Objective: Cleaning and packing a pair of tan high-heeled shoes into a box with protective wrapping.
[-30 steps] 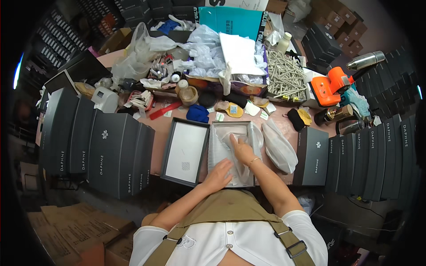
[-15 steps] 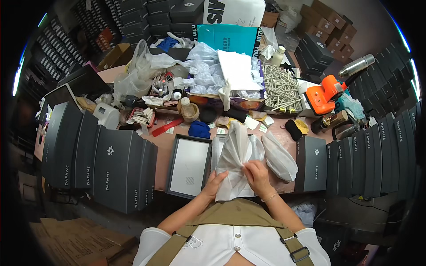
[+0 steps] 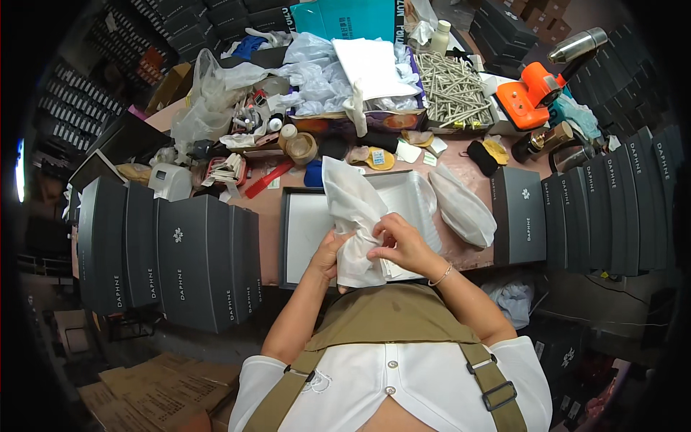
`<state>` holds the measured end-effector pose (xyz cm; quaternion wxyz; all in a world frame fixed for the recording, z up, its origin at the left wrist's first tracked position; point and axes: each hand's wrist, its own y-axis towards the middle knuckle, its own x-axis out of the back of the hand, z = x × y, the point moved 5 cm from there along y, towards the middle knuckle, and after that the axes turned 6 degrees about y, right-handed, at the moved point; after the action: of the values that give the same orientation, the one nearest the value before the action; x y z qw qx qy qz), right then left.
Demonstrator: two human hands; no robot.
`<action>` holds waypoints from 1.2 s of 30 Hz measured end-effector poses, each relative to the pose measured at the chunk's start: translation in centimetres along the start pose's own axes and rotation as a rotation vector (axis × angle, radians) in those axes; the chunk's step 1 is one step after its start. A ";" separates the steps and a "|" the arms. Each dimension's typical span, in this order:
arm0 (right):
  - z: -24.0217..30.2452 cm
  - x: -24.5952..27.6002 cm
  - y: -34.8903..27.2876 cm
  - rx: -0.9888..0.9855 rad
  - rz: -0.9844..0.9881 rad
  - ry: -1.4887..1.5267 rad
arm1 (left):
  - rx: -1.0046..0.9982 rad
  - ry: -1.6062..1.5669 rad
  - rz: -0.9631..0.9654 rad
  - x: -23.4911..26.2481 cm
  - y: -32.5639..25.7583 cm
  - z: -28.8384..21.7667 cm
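A long white bundle in thin wrapping (image 3: 353, 198), its contents hidden, is upright in front of my body. My left hand (image 3: 330, 253) grips its lower left side, thumb in front. On the right side, my right hand (image 3: 407, 246) has curled fingers and thumb on the folds of the wrapping. Under the bundle lies an open dark grey shoebox with white lining (image 3: 403, 189); to its left is a shallow dark-rimmed tray or lid (image 3: 284, 216) with a pale inside. A second white wrapped bundle (image 3: 462, 207), shoe-shaped, rests to the right of the box.
Closed dark grey shoeboxes stand in rows at left (image 3: 191, 252) and right (image 3: 520, 216). Behind are a carton of crumpled white paper (image 3: 317, 79), a box of pale sticks (image 3: 457, 86), an orange device (image 3: 529, 97), a jar (image 3: 301, 147) and a red comb-like strip (image 3: 268, 178).
The view has shifted, and the bundle now leans left at its top. My right hand has gone from pinching the wrapping's middle to pressing its folds lower down at the right side.
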<state>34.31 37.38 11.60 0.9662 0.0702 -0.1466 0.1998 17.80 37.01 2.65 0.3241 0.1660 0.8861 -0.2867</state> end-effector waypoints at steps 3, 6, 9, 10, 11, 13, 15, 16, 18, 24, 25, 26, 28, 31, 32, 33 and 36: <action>-3.7 0.8 1.5 -0.168 0.125 0.215 | -0.115 0.240 -0.144 -1.6 -0.6 0.6; -0.4 2.3 4.7 0.174 -0.115 -0.085 | -0.069 0.200 -0.198 -0.7 0.3 2.5; -1.1 1.7 4.7 0.237 -0.377 -0.175 | -0.101 0.009 -0.187 -0.2 1.6 3.7; -1.2 1.9 5.2 0.234 -0.465 -0.171 | -0.179 0.105 -0.305 0.0 1.8 3.2; -0.4 2.6 4.4 0.121 -0.465 -0.177 | -0.250 0.095 -0.364 0.7 1.6 2.0; -1.4 4.2 0.2 -0.257 -0.189 -0.109 | -0.384 0.059 -0.488 1.8 0.5 0.4; -2.9 1.0 -3.4 -0.403 0.026 0.280 | -0.495 0.087 -0.556 1.4 0.7 0.2; -2.4 -0.7 -3.3 -0.421 0.002 0.429 | -0.535 0.106 -0.583 1.0 0.9 0.2; -3.7 -3.6 -2.8 -0.467 0.005 0.545 | -0.542 0.272 -0.580 -1.6 0.5 1.2; -3.7 1.1 -4.7 -0.491 0.080 0.746 | -0.099 -0.379 -0.486 1.6 -1.6 -0.5; -3.8 0.9 -5.1 -0.541 0.102 0.786 | -0.189 -0.052 -0.521 2.7 -0.8 -1.9; -3.6 0.8 -4.8 -0.522 0.116 0.787 | -0.284 0.281 -0.542 3.8 0.3 -3.4; -3.2 0.5 -4.2 -0.480 0.150 0.780 | -0.465 0.947 -0.559 5.4 2.3 -5.7; -3.1 2.4 -4.8 -0.501 0.123 0.759 | -0.591 -0.260 0.057 4.6 0.5 -8.0; -4.1 3.6 -5.4 -0.583 0.115 0.723 | -0.605 -0.197 0.063 2.3 -1.6 -10.6; -4.0 4.7 -5.2 -0.478 0.066 0.663 | -0.619 -0.130 0.073 -0.2 -4.0 -13.6; -5.7 6.9 -6.9 -0.576 -0.072 0.506 | -0.696 0.134 -0.093 0.1 -9.0 -18.1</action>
<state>44.66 34.70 7.84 0.9584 -0.2505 0.0487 0.1276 4.74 41.11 17.53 0.2889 0.0236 0.9566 0.0296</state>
